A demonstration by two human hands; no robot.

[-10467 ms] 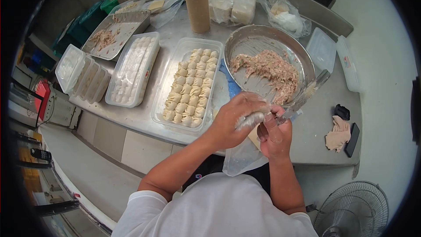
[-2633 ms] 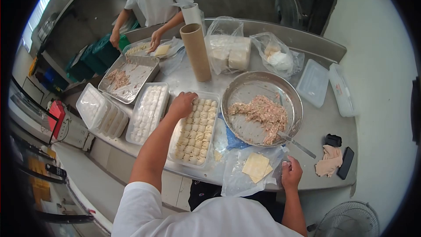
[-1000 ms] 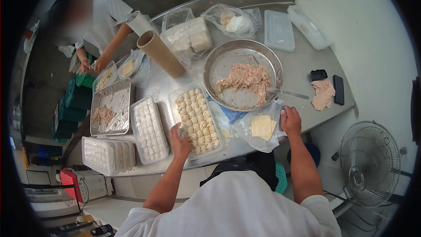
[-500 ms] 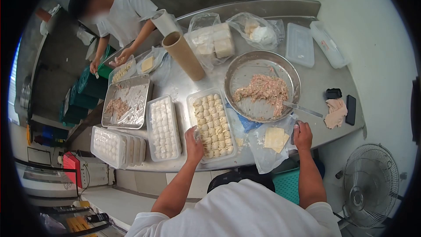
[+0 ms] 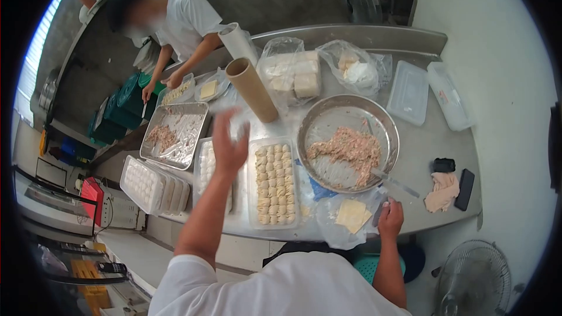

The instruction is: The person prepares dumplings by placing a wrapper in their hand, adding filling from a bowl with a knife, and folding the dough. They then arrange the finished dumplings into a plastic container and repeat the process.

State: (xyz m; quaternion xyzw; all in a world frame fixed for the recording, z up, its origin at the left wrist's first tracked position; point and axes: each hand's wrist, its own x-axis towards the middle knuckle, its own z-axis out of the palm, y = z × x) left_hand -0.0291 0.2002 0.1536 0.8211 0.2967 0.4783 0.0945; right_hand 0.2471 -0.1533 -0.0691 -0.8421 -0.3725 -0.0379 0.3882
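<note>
My left hand (image 5: 230,143), blurred by motion, is raised with fingers apart above the covered dumpling container (image 5: 206,167). It holds nothing. To its right stands the open container of dumplings (image 5: 274,184). My right hand (image 5: 391,217) is closed at the table's front edge, around a small dark object that I cannot make out. Beside it, square wrappers (image 5: 352,215) lie on a plastic bag (image 5: 329,228). Behind them sits the round metal pan (image 5: 393,140) of minced filling (image 5: 351,151), with a spatula (image 5: 398,182) leaning over its rim.
A cardboard tube (image 5: 253,90) stands near wrapped white blocks (image 5: 301,73). At the left are a metal tray (image 5: 186,140) with filling and stacked containers (image 5: 146,187). A co-worker (image 5: 190,20) stands at the far left. A phone (image 5: 464,189) and cloth (image 5: 442,192) lie right.
My left hand has left the open dumpling container, moving up and left with its fingers spread. My right hand stays closed near the wrappers. The whole view has shifted.
</note>
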